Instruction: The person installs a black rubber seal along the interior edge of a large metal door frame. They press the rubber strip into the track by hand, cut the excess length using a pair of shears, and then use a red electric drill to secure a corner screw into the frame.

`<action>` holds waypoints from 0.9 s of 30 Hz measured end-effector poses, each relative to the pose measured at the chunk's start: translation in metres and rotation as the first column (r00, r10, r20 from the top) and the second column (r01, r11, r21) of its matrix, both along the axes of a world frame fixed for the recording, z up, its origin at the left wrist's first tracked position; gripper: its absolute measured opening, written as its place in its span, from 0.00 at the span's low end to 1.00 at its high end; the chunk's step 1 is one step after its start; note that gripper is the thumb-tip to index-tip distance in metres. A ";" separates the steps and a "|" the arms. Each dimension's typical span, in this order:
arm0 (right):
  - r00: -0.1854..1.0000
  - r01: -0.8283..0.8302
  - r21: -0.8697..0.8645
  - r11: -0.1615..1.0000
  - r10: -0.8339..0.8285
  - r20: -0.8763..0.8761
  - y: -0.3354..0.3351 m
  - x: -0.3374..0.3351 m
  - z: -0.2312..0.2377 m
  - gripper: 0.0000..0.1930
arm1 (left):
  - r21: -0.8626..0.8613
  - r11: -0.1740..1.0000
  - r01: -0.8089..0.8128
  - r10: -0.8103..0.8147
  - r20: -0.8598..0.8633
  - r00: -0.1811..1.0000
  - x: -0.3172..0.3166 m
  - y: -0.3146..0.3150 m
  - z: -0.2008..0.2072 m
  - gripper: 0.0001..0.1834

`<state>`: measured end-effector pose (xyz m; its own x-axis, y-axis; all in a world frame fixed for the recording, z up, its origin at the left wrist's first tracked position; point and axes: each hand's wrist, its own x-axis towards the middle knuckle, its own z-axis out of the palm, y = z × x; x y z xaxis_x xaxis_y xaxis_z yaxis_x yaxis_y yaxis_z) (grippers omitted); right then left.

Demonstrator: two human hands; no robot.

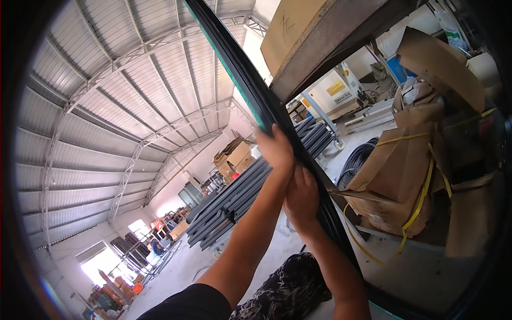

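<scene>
A long black strip (273, 106), rubber-like, runs slanting from the top of the view down past my hands, with a thin green, glass-like edge along its left side. My left hand (276, 148) is closed on the strip, its fingers partly blurred and curled at the green edge. Just below it, touching its wrist, my right hand (302, 198) is closed against the same strip, its fingertips hidden. Below my hands the strip continues down along my right forearm and bends to the right near the bottom.
At right sits a torn cardboard box (397, 176) with yellow strapping (418, 208), beside a black coil (358, 160). A heavy ledge (330, 40) carrying cardboard juts in above. Stacked dark grey tubes (234, 205) lie behind my left arm. Farther left, a person (157, 247) crouches.
</scene>
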<state>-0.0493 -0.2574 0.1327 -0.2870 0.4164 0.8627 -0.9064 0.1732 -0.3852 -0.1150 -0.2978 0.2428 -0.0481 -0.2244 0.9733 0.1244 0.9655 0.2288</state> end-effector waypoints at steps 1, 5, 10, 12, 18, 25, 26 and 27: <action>1.000 -0.005 -0.002 1.000 0.005 0.000 0.000 0.002 0.000 0.17 | -0.013 1.000 0.002 -0.002 -0.023 1.000 0.000 -0.002 0.000 0.25; 1.000 0.023 -0.016 1.000 -0.023 -0.016 0.001 0.002 -0.003 0.18 | 0.047 0.981 0.189 -0.190 0.010 0.982 0.006 -0.002 -0.002 0.23; 1.000 0.006 -0.002 1.000 -0.006 -0.018 -0.006 0.006 -0.005 0.20 | 0.058 0.989 0.132 -0.139 0.140 0.980 0.023 -0.001 -0.009 0.22; 0.999 0.026 0.092 0.995 -0.031 0.045 0.002 0.007 -0.001 0.22 | 0.040 0.999 -0.007 0.004 0.057 0.998 0.017 0.007 -0.008 0.22; 0.993 0.075 0.107 0.991 -0.083 0.080 0.007 0.019 0.004 0.23 | 0.088 0.984 0.152 -0.166 0.189 0.968 0.028 -0.013 -0.008 0.22; 0.962 0.268 0.049 0.962 -0.270 0.043 -0.013 -0.003 0.003 0.15 | 0.148 0.979 0.142 -0.191 0.403 0.895 0.046 -0.001 0.005 0.28; 0.949 0.313 0.010 0.950 -0.314 0.040 -0.012 -0.003 0.006 0.13 | 0.121 0.984 0.132 -0.171 0.406 0.898 0.048 -0.002 0.003 0.27; 0.949 0.312 0.013 0.950 -0.312 0.046 -0.008 -0.006 0.007 0.13 | 0.123 0.984 0.130 -0.170 0.412 0.895 0.047 -0.003 0.004 0.27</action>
<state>-0.0551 -0.2656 0.1400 -0.1836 0.4871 0.8538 -0.7876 0.4468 -0.4243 -0.0678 -0.3009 0.2468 -0.4871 -0.2674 0.8314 0.1397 0.9159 0.3764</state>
